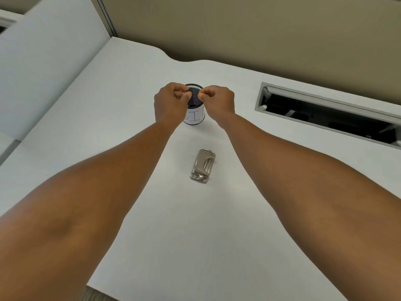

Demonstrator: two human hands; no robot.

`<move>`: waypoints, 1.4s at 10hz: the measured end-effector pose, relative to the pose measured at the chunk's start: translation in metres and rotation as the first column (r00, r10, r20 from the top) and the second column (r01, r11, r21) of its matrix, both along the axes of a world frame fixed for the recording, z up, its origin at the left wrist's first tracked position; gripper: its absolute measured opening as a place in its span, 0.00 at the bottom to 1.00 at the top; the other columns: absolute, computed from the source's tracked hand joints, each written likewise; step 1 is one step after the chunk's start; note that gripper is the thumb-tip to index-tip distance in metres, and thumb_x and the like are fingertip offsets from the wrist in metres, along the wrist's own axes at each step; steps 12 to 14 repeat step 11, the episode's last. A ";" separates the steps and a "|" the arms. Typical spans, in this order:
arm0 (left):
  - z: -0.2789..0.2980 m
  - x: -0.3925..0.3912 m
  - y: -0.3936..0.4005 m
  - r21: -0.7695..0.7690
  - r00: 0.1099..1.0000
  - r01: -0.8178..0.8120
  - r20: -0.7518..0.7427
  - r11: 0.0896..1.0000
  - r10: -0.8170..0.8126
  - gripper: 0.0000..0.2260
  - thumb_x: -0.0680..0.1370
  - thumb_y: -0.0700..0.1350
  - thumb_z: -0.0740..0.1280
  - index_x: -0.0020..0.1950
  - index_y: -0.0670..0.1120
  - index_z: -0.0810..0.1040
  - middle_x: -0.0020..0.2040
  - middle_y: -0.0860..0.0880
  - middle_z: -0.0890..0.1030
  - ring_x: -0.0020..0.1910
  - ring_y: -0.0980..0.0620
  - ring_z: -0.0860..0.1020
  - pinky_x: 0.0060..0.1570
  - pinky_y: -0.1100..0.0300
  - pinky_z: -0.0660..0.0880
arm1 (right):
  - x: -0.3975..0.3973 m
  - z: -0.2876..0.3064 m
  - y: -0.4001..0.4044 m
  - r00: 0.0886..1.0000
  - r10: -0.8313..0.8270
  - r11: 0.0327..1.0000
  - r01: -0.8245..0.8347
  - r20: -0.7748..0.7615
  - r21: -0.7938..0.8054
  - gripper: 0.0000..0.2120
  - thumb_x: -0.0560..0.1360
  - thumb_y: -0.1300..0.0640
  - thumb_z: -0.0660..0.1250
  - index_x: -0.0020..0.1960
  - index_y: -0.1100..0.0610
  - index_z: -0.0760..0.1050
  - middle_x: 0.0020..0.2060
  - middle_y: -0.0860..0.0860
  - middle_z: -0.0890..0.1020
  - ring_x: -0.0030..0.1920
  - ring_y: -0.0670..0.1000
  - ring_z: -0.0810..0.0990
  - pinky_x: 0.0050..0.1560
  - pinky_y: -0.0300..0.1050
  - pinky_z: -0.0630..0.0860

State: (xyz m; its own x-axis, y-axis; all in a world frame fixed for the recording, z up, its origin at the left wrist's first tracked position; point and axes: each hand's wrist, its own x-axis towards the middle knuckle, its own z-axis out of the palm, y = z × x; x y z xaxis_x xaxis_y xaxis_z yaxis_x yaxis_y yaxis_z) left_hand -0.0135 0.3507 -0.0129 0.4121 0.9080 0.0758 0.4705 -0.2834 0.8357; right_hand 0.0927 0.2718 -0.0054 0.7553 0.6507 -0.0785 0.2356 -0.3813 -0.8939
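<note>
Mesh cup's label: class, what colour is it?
The label is white with dark lettering; the head view shows it.

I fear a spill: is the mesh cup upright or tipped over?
Upright. The mesh cup stands on its base on the table, its open rim facing up.
</note>
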 end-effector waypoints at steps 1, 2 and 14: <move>0.000 -0.001 0.009 0.012 0.997 0.023 -0.068 1.000 -0.022 0.08 0.77 0.47 0.70 0.55 0.50 0.83 0.41 0.55 0.83 0.44 0.57 0.81 0.42 0.69 0.72 | 0.003 0.000 0.010 0.997 0.043 0.998 -0.041 0.059 -0.038 0.07 0.74 0.62 0.67 0.44 0.58 0.84 0.42 0.53 0.85 0.44 0.51 0.80 0.47 0.41 0.77; -0.002 0.000 0.014 -0.001 0.991 0.050 -0.122 0.999 -0.049 0.08 0.77 0.45 0.69 0.55 0.51 0.83 0.42 0.56 0.83 0.46 0.55 0.81 0.46 0.65 0.74 | 0.005 -0.001 0.017 0.991 0.086 0.994 -0.078 0.099 -0.078 0.08 0.75 0.62 0.66 0.47 0.59 0.85 0.45 0.55 0.85 0.47 0.53 0.81 0.50 0.43 0.78; 0.009 0.011 -0.017 0.071 0.991 0.099 -0.101 0.993 -0.092 0.08 0.78 0.45 0.66 0.54 0.53 0.83 0.47 0.56 0.84 0.47 0.57 0.82 0.48 0.63 0.78 | -0.010 -0.007 -0.017 0.954 0.084 0.996 -0.074 0.287 -0.046 0.11 0.78 0.52 0.63 0.52 0.53 0.82 0.51 0.48 0.84 0.55 0.51 0.76 0.50 0.45 0.74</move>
